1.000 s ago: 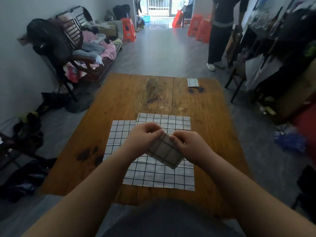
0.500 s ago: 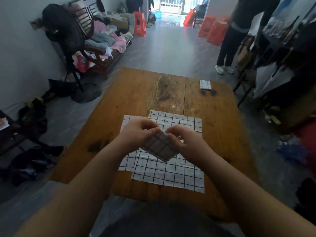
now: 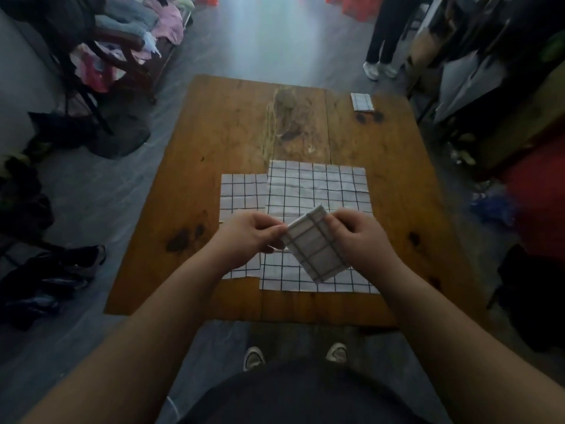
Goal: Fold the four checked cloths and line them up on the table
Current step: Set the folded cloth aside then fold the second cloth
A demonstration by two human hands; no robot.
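Head view, looking down: the left hand (image 3: 247, 237) and right hand (image 3: 360, 240) hold a small folded cloth (image 3: 315, 249) between them, lifted above the table (image 3: 232, 123). The left fingers are curled in and pinch its left edge. The right thumb and fingers pinch its upper right edge. It hangs tilted, with one corner pointing back toward the person.

Beneath the hands two cloths lie spread flat on the near half of the table. The right cloth (image 3: 318, 191) reaches a little farther up the table than the left cloth (image 3: 241, 191), and seems to overlap its edge, though the blur makes that hard to confirm. A second folded piece, the far cloth (image 3: 361, 101), sits by the table's far right corner, well apart from the rest.

On the floor to the left stands a chair (image 3: 128, 41) heaped with clothes. Beyond the table's far right corner are another person's legs (image 3: 382, 41).
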